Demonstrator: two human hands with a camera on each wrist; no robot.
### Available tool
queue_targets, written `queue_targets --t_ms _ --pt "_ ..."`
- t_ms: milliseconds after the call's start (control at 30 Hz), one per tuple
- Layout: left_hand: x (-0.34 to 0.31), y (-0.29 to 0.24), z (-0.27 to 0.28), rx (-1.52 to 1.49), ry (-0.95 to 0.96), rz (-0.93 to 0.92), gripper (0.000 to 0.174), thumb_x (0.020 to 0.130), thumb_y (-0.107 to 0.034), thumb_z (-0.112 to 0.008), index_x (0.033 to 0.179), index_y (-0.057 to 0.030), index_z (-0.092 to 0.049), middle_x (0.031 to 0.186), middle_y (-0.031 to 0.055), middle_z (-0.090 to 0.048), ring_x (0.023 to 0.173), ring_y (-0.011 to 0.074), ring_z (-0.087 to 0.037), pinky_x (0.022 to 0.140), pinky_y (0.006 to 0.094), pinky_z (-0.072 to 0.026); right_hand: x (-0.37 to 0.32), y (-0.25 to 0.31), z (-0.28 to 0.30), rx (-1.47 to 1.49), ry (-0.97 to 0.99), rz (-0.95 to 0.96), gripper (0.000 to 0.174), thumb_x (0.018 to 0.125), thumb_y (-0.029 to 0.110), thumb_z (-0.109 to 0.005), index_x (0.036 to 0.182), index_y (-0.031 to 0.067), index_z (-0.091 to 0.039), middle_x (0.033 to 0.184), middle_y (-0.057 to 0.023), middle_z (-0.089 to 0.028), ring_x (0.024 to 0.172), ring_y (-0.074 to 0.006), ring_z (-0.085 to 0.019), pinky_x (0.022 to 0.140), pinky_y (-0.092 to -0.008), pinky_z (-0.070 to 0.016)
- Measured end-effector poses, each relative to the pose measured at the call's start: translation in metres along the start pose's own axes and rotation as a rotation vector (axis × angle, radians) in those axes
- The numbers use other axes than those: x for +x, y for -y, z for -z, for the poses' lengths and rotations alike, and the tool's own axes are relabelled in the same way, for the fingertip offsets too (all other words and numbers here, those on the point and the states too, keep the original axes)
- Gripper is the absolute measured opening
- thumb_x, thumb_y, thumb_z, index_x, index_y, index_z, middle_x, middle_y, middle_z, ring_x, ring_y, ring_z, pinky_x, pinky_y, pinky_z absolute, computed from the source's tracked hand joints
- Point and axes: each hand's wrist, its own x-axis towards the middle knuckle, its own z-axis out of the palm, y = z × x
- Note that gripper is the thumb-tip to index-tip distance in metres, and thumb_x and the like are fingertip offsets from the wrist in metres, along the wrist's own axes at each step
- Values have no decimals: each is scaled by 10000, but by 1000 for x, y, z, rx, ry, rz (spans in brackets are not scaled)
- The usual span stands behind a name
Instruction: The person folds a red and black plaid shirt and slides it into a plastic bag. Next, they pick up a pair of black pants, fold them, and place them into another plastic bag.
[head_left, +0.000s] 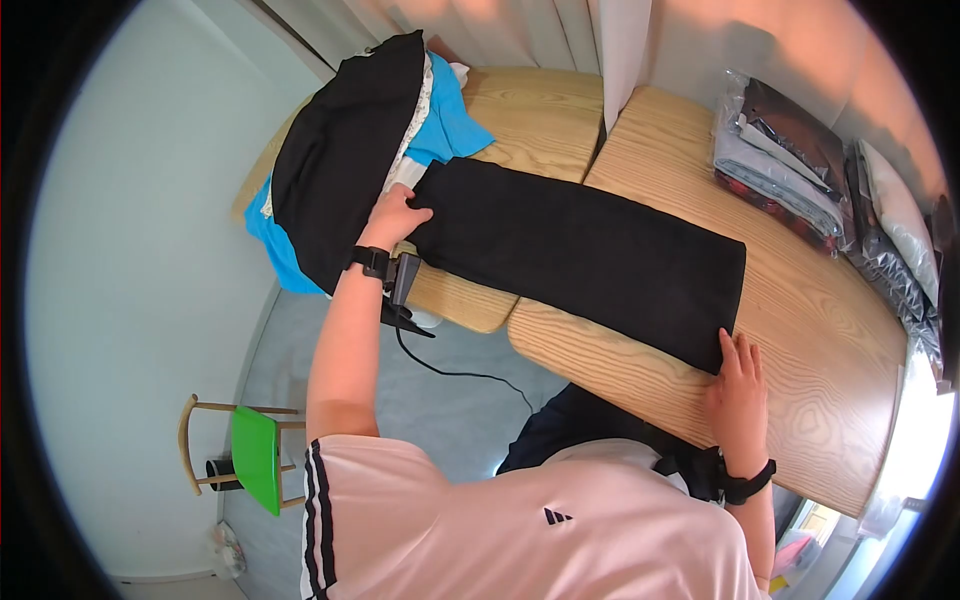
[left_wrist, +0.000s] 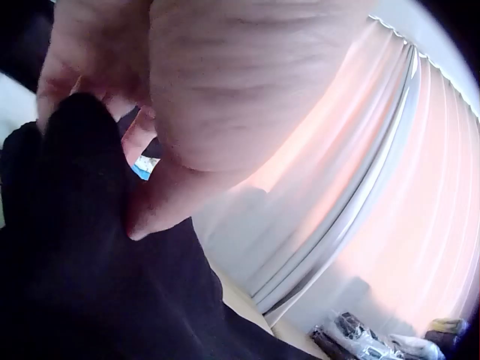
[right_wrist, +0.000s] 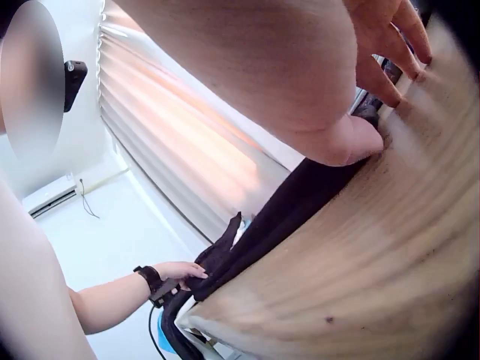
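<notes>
A long folded black cloth [head_left: 585,255] lies flat across the wooden table [head_left: 820,330]. At its left end the left hand [head_left: 393,215] grips the edge; in the left wrist view this hand [left_wrist: 217,97] has its thumb and curled fingers around the black fabric [left_wrist: 82,247]. The right hand [head_left: 738,395] rests at the near right corner of the cloth, fingers extended. Seen from the right wrist, that hand [right_wrist: 375,67] has spread fingertips on the wood, with its thumb by the edge of the black cloth [right_wrist: 285,217].
A heap of black [head_left: 345,150] and blue garments [head_left: 450,120] hangs over the table's left end. Plastic-wrapped clothes [head_left: 780,160] line the back right. Curtains [head_left: 540,35] hang behind. On the floor at the left stands a green chair [head_left: 257,460]. A cable [head_left: 450,373] runs from the left wrist camera.
</notes>
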Motion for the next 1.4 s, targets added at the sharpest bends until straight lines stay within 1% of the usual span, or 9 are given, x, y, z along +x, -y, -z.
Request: queue_targets --t_ms 167,267,533,633,733,900,1033,1133,1400 --pt "13 18 -9 218 -148 -109 811 653 -477 -769 1181 82 -510 1134 283 -568 1052 373 -577 867 396 -477 27 2 22 506 -19 -281 492 851 136 -576 1294 -2 -415 1108 -231 -581 1040 -368 -564 858 -416 -463" --pt "15 15 -9 148 68 19 901 626 -555 -759 1126 149 -500 1113 296 -572 1068 383 -571 884 396 -470 50 -1 19 505 10 -442 509 834 245 -649 1211 -29 -444 961 -222 -629 860 -375 -616 741 -422 -488" --pt "5 -3 -11 58 18 -105 681 604 -333 -814 1076 81 -551 1019 241 -626 1012 350 -599 847 384 -465 60 -10 24 261 267 -310 333 758 252 -719 768 -53 -587 779 -236 -628 775 -403 -609 651 -431 -476" --pt "-24 -49 -4 -131 96 -236 627 650 -136 -774 1231 -86 -543 1046 139 -649 970 323 -614 876 353 -456 46 -34 29 375 162 -310 305 765 230 -712 791 -40 -572 737 -219 -614 701 -375 -601 612 -427 -452" --pt "-18 -60 -30 -365 33 -490 630 687 -123 -765 1259 -44 -512 1052 95 -651 941 252 -623 885 331 -460 15 -80 40 423 9 -394 292 778 211 -703 784 -29 -537 671 -188 -572 627 -329 -566 577 -413 -426" --pt "-92 -145 -59 -892 457 -224 532 738 -168 -769 1144 78 -530 1020 115 -640 924 165 -611 832 289 -481 -51 -187 51 369 -120 -648 279 801 177 -691 781 -2 -477 669 -150 -547 641 -263 -554 601 -375 -434" --pt "-124 -153 -95 -707 502 -216 574 770 -205 -746 1198 81 -492 1124 128 -600 997 180 -582 882 296 -453 -83 -209 49 301 -178 -806 255 816 180 -676 883 19 -490 811 -166 -607 773 -298 -594 700 -378 -463" --pt "-138 -160 -87 -698 451 -141 574 793 -261 -733 1190 80 -496 1099 127 -601 973 170 -579 850 283 -459 -61 -145 67 39 -422 -508 317 821 167 -660 1076 21 -540 1045 -198 -597 1016 -361 -559 850 -424 -449" --pt "-132 -138 -90 -659 323 -99 401 890 -333 -601 935 66 -601 762 83 -607 684 136 -530 612 286 -429 55 67 10 411 -153 289 536 778 270 -685 1167 -58 -514 1199 -243 -535 1130 -357 -517 944 -416 -436"
